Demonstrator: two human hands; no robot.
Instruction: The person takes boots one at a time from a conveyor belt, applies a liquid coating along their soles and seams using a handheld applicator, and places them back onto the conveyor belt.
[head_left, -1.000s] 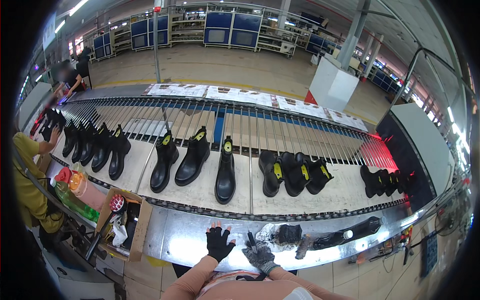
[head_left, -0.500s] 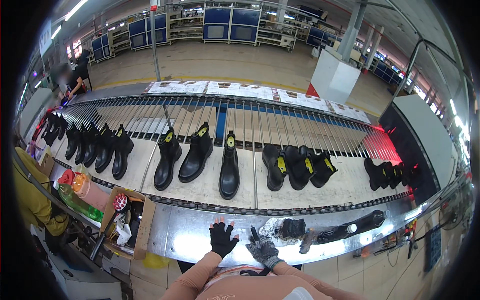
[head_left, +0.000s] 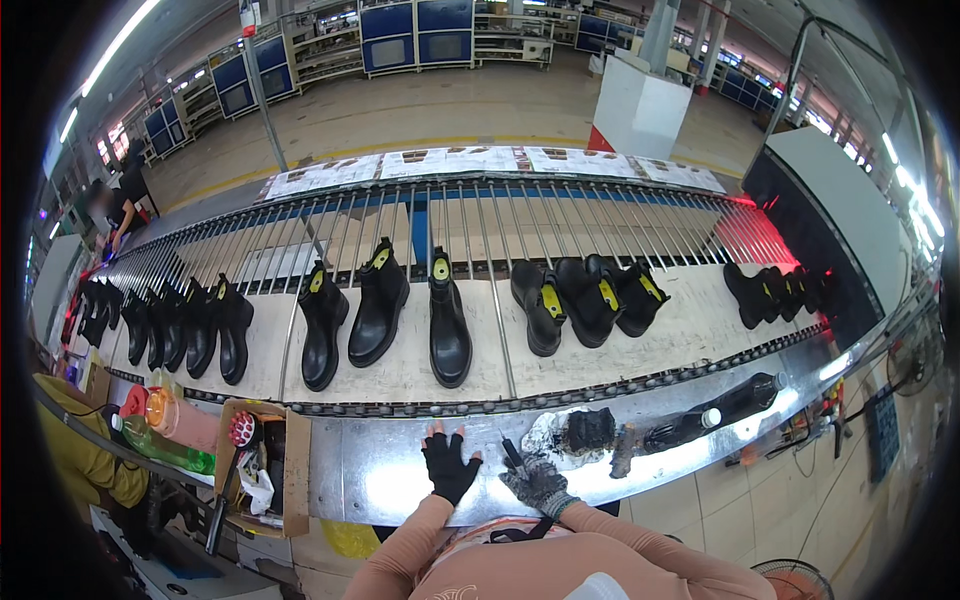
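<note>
My left hand (head_left: 451, 466), in a black fingerless glove, lies palm down with its fingers spread on the shiny metal ledge (head_left: 380, 470). Beside it, my right hand (head_left: 537, 487) wears a grey, dark-stained glove and is closed on a slim black tool (head_left: 511, 452); I cannot make out its tip. Right of that hand, a black sponge-like block (head_left: 590, 430) sits on a stained whitish sheet, near a small worn brush-like piece (head_left: 622, 452). Beyond the ledge, black ankle boots (head_left: 450, 335) with yellow-green inside stand on the pale conveyor boards, touched by neither hand.
A dark bottle with a white cap (head_left: 675, 432) lies on the ledge at right. At left are a cardboard box (head_left: 297, 470) of tools and a green bottle (head_left: 160, 445). A chain (head_left: 420, 408) edges the conveyor. Another person (head_left: 120, 215) is at far left.
The view has tilted and shifted, so the background sits higher and further left. Both hands keep their place on the ledge, the tool still in the right.
</note>
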